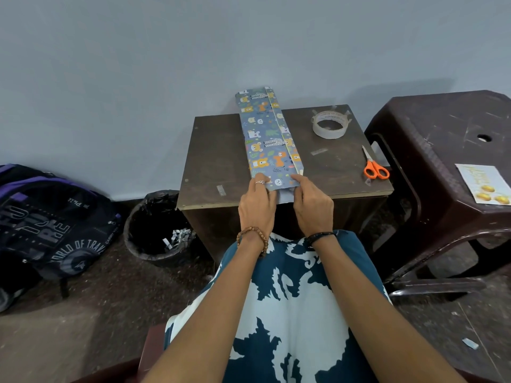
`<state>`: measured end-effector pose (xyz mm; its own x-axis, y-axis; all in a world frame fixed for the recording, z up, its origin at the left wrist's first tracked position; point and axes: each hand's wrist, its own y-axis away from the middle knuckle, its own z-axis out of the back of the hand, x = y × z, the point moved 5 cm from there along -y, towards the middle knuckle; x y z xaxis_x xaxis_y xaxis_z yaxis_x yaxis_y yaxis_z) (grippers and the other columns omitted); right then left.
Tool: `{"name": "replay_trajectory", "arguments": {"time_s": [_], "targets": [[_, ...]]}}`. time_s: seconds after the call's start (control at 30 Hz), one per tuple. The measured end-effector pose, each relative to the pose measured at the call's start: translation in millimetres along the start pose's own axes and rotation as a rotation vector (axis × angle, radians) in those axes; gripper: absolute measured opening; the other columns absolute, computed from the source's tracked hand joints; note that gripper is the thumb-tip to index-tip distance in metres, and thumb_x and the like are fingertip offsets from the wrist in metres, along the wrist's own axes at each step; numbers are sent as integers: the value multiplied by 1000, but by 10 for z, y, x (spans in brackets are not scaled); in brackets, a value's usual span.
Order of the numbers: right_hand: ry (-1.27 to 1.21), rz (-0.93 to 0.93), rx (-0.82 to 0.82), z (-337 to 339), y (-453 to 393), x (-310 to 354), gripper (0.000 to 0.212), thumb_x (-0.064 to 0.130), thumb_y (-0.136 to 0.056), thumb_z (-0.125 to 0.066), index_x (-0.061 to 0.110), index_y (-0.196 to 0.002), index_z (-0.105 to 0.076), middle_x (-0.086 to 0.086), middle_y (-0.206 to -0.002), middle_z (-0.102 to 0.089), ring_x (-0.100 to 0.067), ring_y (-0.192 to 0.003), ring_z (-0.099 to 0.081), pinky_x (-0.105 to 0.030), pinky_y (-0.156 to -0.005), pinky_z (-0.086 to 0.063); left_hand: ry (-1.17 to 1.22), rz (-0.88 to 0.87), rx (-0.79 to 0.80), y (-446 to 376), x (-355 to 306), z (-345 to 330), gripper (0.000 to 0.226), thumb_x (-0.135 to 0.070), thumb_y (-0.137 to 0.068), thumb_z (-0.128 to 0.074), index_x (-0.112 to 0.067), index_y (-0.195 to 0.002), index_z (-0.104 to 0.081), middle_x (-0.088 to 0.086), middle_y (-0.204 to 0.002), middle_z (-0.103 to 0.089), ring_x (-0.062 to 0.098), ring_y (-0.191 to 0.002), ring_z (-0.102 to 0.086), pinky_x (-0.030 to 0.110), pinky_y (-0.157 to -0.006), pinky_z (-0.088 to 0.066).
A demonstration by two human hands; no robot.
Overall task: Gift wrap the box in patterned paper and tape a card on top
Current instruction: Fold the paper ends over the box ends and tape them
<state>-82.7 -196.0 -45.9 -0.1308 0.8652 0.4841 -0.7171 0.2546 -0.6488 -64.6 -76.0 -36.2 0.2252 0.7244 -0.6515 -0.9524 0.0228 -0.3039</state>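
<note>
wrapped box (266, 139) lies mid-table (215, 161), long axis running 12 to 6. both hands sit at its 6 o'clock end, left hand (257, 203) and right hand (311, 204) pinching the loose paper flap there

I've got both forearms reaching straight forward from the bottom of the view, running nearly parallel and bare to the wrist. The left hand (257, 205) sits palm down, knuckles up, with a ring on one finger and a brown bead bracelet round the wrist. Its fingers bend down at the tips and press, though I can't tell whether they pinch. The right hand (312, 204) lies just beside it, a dark band at the wrist, index finger stretched forward and pressing down, the other fingers tucked under. The hands stay close together, not touching.
</note>
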Motion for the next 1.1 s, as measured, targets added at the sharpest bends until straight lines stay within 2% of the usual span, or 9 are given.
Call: {"name": "replay_trajectory", "arguments": {"time_s": [0.2,0.43,0.53,0.6,0.7,0.8,0.87,0.97,1.1], "targets": [[23,-14,55,38,20,1,38,15,-85,-40,6,-107,-69,-9,-73,-70,-25,-56,-63,-27,-44,-48,3,-24,61,25,67,-3,29,-13,-89,-49,-13,-118,-49,3,-110,-61,25,-68,-53,33,-68,-42],[-195,-158,176,84,23,-86,56,-8,-78,-40,14,-128,-56,-9,-104,-69,-24,-90,-64,-17,-70,-39,86,-31,21,14,118,39,31,-2,-91,-43,-13,-119,-50,6,-120,-49,26,-68,-56,40,-58,-47],[-361,-279,148,119,-19,-111,58,-6,-75,-39,14,-129,-51,1,-104,-64,-11,-92,-60,-10,-77,-42,132,35,-37,-23,178,56,26,-1,-92,-41,-12,-114,-51,4,-117,-46,15,-69,-53,24,-51,-39],[-420,-356,105,120,-35,-160,65,-15,-70,-38,10,-130,-45,3,-104,-60,-11,-94,-58,-16,-83,-45,168,61,-61,-33,227,49,27,-1,-93,-41,-13,-115,-52,3,-116,-46,4,-70,-49,12,-48,-35],[-456,-424,62,86,-53,-296,64,-21,-74,-34,7,-132,-41,0,-109,-57,-14,-103,-58,-21,-91,-44,201,71,-80,-60,279,21,30,-1,-92,-44,-15,-118,-53,0,-119,-47,0,-63,-50,6,-49,-37],[-492,-455,124,-18,-71,-383,58,-18,-84,-40,6,-137,-40,-5,-119,-57,-11,-111,-54,-8,-93,-41,275,148,-90,-103,349,-9,34,-10,-93,-51,-20,-125,-54,-10,-120,-46,-12,-68,-52,6,-56,-41],[-536,-463,181,-96,-75,-385,58,-19,-85,-44,5,-138,-40,-11,-125,-56,-11,-114,-53,-5,-93,-40,350,189,-102,-126,377,-22,36,-16,-92,-56,-22,-128,-54,-14,-116,-48,-7,-67,-55,9,-62,-45],[-572,-442,201,-150,-91,-384,57,-21,-83,-47,2,-135,-44,-10,-122,-57,-14,-115,-54,-13,-97,-43,390,255,-120,-163,429,-59,37,-17,-89,-61,-25,-125,-57,-17,-103,-55,4,-59,-57,11,-59,-47],[-477,-374,186,-134,-174,-416,48,-12,-84,-55,5,-129,-52,-4,-109,-65,-8,-102,-60,-17,-92,-47,355,304,-147,-202,452,-79,30,-22,-88,-62,-28,-118,-60,-15,-96,-64,10,-64,-63,18,-59,-49]]}}
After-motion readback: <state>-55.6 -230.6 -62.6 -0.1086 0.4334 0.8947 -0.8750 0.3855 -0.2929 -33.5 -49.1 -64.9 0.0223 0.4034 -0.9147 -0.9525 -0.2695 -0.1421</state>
